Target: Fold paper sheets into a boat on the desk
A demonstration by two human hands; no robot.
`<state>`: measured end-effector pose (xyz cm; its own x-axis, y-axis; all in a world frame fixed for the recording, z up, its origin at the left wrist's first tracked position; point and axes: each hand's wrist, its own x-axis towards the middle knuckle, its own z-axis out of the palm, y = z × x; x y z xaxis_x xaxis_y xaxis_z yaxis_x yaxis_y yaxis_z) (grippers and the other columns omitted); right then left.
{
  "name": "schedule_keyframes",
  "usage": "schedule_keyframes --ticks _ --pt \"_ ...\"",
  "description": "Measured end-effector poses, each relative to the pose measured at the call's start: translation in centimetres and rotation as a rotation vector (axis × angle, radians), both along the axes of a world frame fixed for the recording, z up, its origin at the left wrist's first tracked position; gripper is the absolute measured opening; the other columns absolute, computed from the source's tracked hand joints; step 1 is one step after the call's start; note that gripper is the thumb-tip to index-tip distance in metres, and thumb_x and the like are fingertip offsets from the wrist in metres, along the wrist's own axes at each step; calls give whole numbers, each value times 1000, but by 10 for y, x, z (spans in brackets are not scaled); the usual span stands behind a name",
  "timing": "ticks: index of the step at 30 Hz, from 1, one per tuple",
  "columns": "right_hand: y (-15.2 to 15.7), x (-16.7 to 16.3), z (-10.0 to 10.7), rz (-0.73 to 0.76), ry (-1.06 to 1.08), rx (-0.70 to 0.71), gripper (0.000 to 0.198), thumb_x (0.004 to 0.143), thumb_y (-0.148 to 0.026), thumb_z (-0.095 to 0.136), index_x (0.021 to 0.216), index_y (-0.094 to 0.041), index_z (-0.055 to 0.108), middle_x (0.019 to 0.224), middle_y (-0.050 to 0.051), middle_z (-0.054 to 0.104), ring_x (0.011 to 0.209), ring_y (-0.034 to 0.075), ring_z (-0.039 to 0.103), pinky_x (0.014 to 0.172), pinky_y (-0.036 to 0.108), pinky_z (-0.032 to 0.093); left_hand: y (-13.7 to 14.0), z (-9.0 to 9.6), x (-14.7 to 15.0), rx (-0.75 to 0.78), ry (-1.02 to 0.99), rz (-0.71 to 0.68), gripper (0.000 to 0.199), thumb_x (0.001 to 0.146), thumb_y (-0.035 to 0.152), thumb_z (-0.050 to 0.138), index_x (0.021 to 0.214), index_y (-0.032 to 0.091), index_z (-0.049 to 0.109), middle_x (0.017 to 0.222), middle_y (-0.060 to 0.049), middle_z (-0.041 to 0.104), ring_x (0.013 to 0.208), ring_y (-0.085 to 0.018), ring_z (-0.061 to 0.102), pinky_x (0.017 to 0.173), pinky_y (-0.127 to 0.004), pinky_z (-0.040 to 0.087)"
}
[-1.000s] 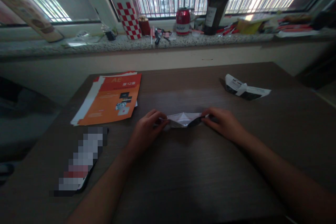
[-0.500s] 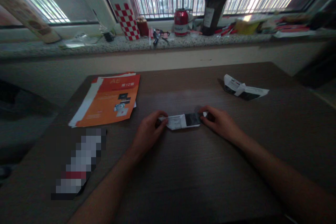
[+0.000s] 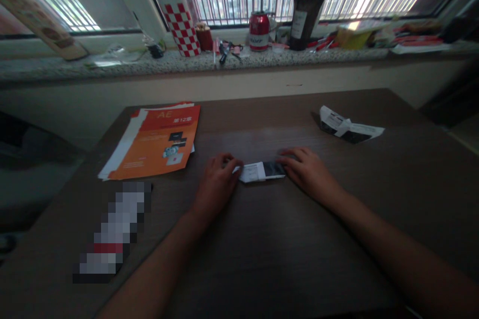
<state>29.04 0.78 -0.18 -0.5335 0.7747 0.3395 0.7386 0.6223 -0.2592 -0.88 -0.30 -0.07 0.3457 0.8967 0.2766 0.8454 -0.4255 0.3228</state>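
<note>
white folded paper [image 3: 253,173], long axis left-right between left hand [image 3: 219,179], right hand [image 3: 309,172]; each grip unclear.

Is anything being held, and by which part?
The nearer folded paper: the left hand is at its left end, the right hand at its right end. Whether they pinch or only touch cannot be told.

On the brown table [image 3: 254,249] — orange booklet [image 3: 159,142], pixelated oblong [image 3: 118,229], folded strip [image 3: 254,173], winged paper fold [image 3: 350,129].
</note>
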Motion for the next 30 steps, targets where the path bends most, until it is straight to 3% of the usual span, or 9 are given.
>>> schedule_keyframes --ticks 4,7,13,20,25,27,30 --pt "-2 -4 0 75 -90 -17 37 103 -15 55 135 -25 69 134 12 68 122 30 63 101 49 54 -3 1 2 -6 72 -158 44 102 5 53 137 26 66 144 -11 58 128 -30 57 105 -48 54" --pt "-3 -6 0 81 -131 -33 39 102 -13 56 136 -27 69 135 11 69 121 30 65 100 49 55 -5 2 3 -35 147 -238 48 102 2 49 141 26 64 150 -9 57 131 -30 58 105 -48 55" --pt "-6 -10 6 98 -150 -35 38 101 -16 57 136 -21 68 134 14 68 118 31 65 99 51 57 -13 11 10 -25 229 -246 46 101 8 56 144 22 60 142 -10 65 127 -31 61 101 -47 59" --pt "-10 -12 7 94 -162 -8 36 103 -20 56 137 -18 67 136 15 67 120 32 63 101 52 56 -22 14 15 3 280 -276 51 104 19 56 154 27 51 152 -10 58 132 -33 57 100 -50 58" --pt "-18 -20 7 38 -202 3 40 107 -34 51 139 -15 66 141 17 65 127 35 61 106 55 54 -24 11 16 -21 310 -283 49 106 18 50 155 24 49 157 -6 56 138 -33 53 106 -51 55" --pt "-23 -26 7 23 -207 16 49 108 -40 49 147 -13 60 151 19 59 137 37 56 112 57 49 -24 11 17 -28 324 -279 49 107 18 49 155 23 49 157 -6 56 138 -33 53 107 -51 54" --pt "-30 -33 4 64 -176 12 65 108 -47 46 164 -14 37 166 17 43 153 34 40 123 55 39 -25 12 18 -43 332 -275 48 108 19 48 156 21 49 159 -7 55 139 -34 52 110 -52 53"
